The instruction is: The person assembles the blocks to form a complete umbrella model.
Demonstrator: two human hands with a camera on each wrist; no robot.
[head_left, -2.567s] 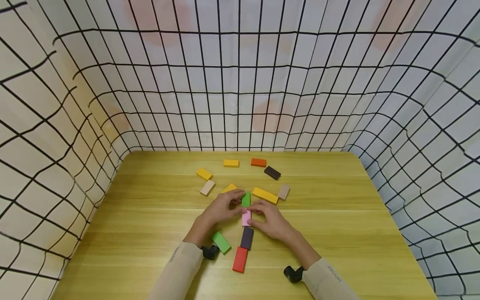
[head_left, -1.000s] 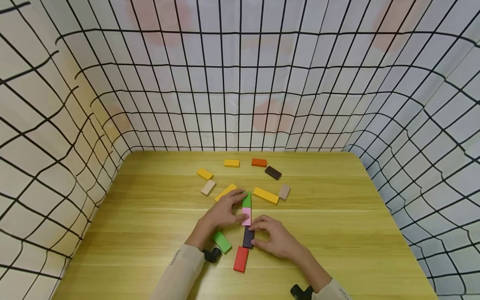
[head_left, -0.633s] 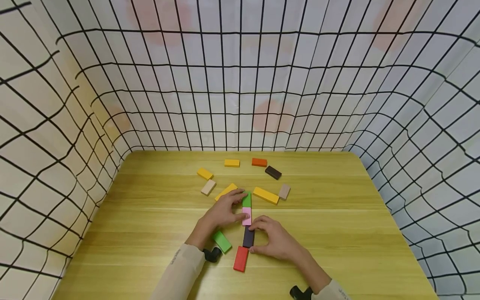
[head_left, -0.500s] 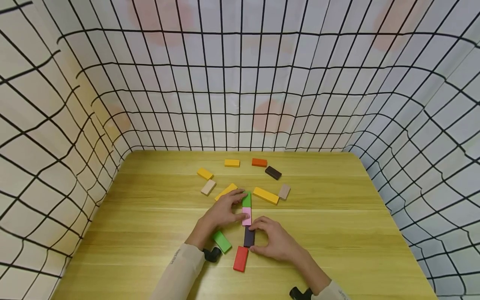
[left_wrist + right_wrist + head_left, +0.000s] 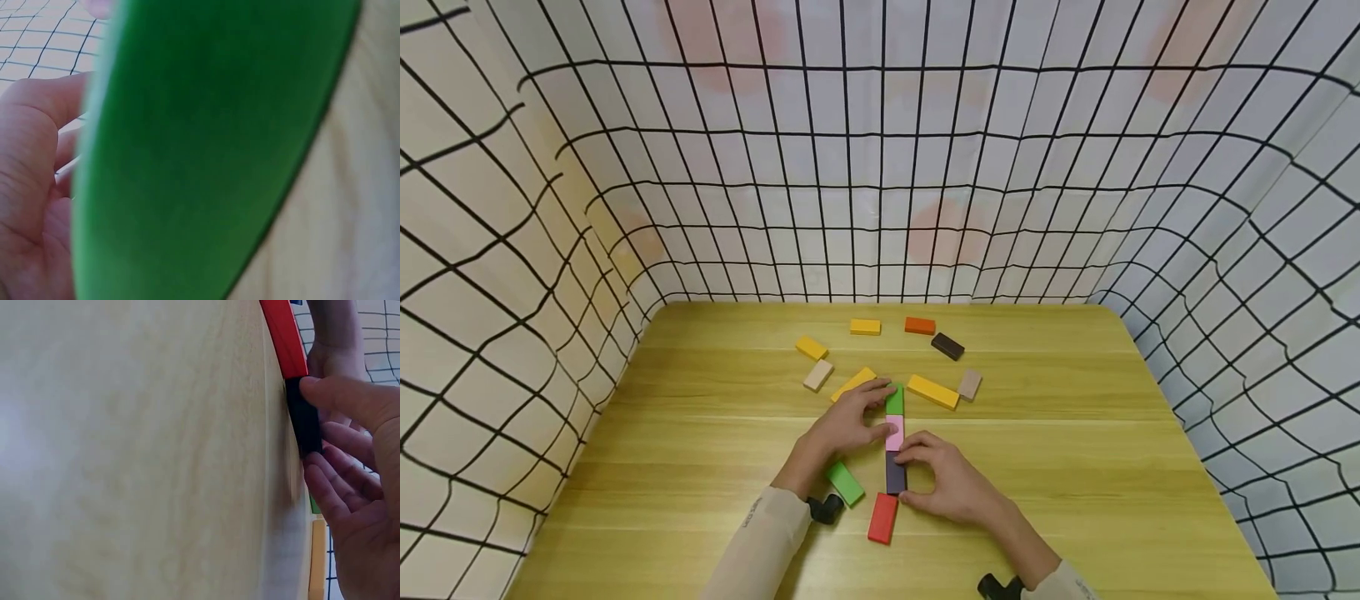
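Thirteen in all, head view: flat blocks (image 5: 865, 327) lay on a wood-grain tabletop (image 5: 1075, 467).
Row, 12 to 6 o'clock: far green block (image 5: 896, 403), pink block (image 5: 897, 441) and dark block (image 5: 895, 477) ran end to end.
Just changed: the dark block had shifted slightly toward 9 o'clock within the last half-second, losing its offset from the pink block; the right hand (image 5: 957, 478) had earlier been at the pink block.
Meaning, as judged: the straight run had grown to three; the red block (image 5: 882, 518), tilted toward 7 o'clock below it, remained out of line.
Right grip: thumb and forefinger were clamped lengthwise on the dark block, which lay at the hand's 9 o'clock.
Left grip: the left hand (image 5: 848, 418) rested with thumb and fingers apart, fingertips at the far green block, thumb on the pink block; the dark block lay between its 4 and 5 o'clock.
Loose stock: the near green block (image 5: 846, 484) lay slanted near the left wrist; eight others fanned from about 10 to nearly 3 o'clock of the far green block.
Left wrist view: a blurred green face, probably the near green block, hid the fingertips at 9 o'clock; their contact could not be told.
Right wrist view: the dark block sat at the right hand's 10 o'clock, thumb at its upper end, fingertips at its lower.
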